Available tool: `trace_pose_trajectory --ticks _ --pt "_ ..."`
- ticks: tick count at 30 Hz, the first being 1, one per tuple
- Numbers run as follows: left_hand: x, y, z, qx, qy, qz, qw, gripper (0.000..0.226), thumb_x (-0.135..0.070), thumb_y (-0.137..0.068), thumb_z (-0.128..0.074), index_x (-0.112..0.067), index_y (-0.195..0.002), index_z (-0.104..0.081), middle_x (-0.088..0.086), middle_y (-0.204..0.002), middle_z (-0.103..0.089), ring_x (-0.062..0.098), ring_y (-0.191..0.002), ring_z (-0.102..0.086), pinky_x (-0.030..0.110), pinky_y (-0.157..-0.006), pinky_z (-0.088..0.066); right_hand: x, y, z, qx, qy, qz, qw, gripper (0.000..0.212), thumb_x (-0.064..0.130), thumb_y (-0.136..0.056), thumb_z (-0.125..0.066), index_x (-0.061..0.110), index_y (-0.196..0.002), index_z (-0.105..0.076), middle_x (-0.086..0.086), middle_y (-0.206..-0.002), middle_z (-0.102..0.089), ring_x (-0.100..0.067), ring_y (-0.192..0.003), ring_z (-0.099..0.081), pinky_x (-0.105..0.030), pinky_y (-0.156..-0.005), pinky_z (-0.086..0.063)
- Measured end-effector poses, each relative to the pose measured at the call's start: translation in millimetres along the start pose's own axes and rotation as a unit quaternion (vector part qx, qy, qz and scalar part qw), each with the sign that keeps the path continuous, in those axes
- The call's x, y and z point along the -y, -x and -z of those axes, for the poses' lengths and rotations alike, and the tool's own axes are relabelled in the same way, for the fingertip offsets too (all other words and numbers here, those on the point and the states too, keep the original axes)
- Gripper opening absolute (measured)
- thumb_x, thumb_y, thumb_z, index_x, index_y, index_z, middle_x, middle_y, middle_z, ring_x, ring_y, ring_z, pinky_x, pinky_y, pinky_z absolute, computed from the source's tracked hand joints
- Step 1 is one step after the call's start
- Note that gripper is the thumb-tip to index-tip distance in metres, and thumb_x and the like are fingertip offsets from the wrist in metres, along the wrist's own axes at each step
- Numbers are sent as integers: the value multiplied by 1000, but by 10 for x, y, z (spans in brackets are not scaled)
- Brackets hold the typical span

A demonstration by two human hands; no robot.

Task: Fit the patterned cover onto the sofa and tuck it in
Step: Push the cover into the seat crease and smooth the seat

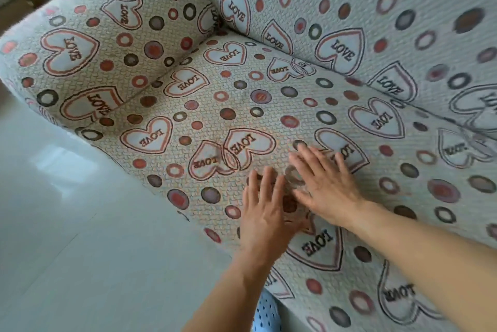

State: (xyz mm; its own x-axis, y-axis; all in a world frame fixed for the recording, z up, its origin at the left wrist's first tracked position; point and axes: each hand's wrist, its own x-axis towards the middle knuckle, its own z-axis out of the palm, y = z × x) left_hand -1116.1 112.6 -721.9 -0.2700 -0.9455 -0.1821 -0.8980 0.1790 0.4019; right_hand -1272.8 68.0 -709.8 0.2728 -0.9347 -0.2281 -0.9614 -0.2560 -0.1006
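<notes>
both hands [269, 213] flat on patterned cover [188, 105]

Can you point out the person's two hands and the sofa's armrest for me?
Left hand [265, 208], head view, back of the hand.
Right hand [326, 183], head view, back of the hand.
Heart-and-circle patterned fabric-covered armrest [88, 43], head view, inner face.

a home living room; a sofa [242, 105] in a heart-patterned cover [349, 22] on pale floor tiles [67, 210]
</notes>
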Motion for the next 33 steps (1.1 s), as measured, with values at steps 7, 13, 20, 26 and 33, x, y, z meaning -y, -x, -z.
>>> trace_pose_trajectory --ticks 7,13,20,26,33 --pt "-235 -56 -199 123 -109 66 984 136 -77 -62 -64 -18 -148 24 4 -154 33 31 -140 31 51 -118 3 -339 526 -243 185 -74 -93 975 114 70 -77 -56 30 -146 26 10 -148 42 -32 -144 20 -63 -111 -16" --pt "-317 15 -221 101 -133 87 982 135 -75 -63 -66 -20 -149 22 4 -156 29 32 -142 26 51 -117 2 -534 697 -91 190 -110 -46 975 110 37 -80 -72 37 -149 14 12 -155 29 -29 -146 8 -55 -115 -17" --pt "-1156 575 -572 51 -45 -11 998 87 -50 -88 -56 -27 -152 -3 4 -159 17 25 -145 19 46 -119 5 -1071 2140 -524 96 -11 -87 992 69 49 -96 -37 26 -152 -2 -1 -160 11 -21 -147 7 -55 -115 -1" --pt "-2102 1103 -1225 105 56 -100 988 82 -46 -85 -61 -24 -152 -19 6 -160 -1 24 -147 0 34 -118 -4 -1473 2851 -573 26 -4 -132 991 62 46 -85 -31 22 -141 -45 -5 -152 -36 -25 -138 -35 -46 -110 -18" --pt "-3117 1484 -1634 67 40 -166 983 70 -42 -79 -63 -19 -142 -41 10 -152 -30 33 -143 -19 43 -118 -18 -1900 3601 -465 -51 -27 -212 975 73 16 -82 -60 20 -147 -27 0 -156 -25 -24 -128 -42 -46 -92 -41"
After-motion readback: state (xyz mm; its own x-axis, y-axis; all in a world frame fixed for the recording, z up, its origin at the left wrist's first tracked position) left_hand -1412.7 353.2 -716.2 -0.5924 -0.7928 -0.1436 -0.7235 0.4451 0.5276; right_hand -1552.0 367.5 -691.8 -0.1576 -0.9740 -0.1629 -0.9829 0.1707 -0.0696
